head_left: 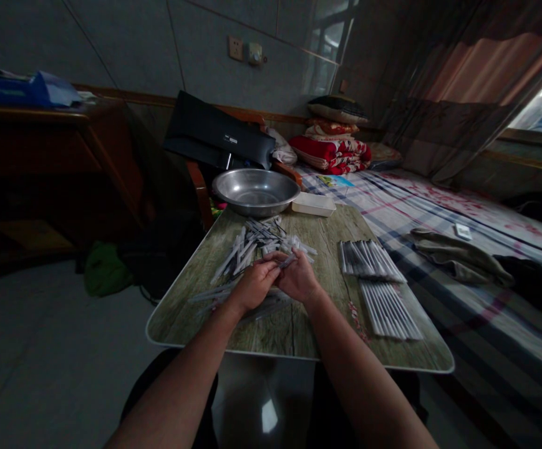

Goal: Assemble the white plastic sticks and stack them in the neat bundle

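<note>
From my remote seat, I see loose pale sticks (227, 264) spread beyond and beside my left hand (256, 285), its fingers drawn narrow; whether they grip anything, I cannot tell. The steel basin (256, 204) sits beyond both hands, apparently leaving working room. My right hand (300, 279), palm up, holds a slim pale stick (288, 260), probably cupped for support. Past it, the white tray (314, 204) lies farther off; nearer, aligned bundles (390, 310) rest rightward, likely kept apart from the jumble.
</note>
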`<move>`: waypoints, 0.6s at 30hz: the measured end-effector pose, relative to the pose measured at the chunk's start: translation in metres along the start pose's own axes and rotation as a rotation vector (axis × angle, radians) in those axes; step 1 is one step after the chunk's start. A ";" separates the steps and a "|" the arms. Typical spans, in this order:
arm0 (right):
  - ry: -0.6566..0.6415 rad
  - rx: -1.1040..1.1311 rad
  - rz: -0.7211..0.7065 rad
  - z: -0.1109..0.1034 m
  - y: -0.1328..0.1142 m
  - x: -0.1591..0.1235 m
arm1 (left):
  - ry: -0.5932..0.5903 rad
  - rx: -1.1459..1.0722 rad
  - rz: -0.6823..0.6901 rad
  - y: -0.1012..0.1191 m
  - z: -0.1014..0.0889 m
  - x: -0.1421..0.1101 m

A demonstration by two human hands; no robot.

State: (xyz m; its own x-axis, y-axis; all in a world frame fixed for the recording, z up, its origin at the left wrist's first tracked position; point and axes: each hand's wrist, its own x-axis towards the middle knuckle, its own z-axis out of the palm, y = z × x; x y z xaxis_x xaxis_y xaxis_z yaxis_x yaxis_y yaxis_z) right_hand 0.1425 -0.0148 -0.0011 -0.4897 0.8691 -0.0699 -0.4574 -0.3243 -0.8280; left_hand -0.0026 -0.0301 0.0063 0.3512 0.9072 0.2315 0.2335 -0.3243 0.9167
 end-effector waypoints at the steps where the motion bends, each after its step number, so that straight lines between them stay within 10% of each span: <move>1: -0.017 -0.003 0.011 0.001 -0.001 -0.002 | 0.013 0.008 0.014 0.001 0.002 0.001; 18: 0.001 -0.007 -0.024 0.000 0.003 -0.002 | 0.069 0.130 0.038 0.007 0.008 0.000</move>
State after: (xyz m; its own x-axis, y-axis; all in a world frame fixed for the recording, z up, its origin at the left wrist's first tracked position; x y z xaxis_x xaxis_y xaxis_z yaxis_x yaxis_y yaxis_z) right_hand 0.1414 -0.0174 -0.0035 -0.4780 0.8769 -0.0500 -0.4642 -0.3005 -0.8332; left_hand 0.0059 -0.0347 0.0099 0.3005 0.9082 0.2913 0.3385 -0.3871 0.8576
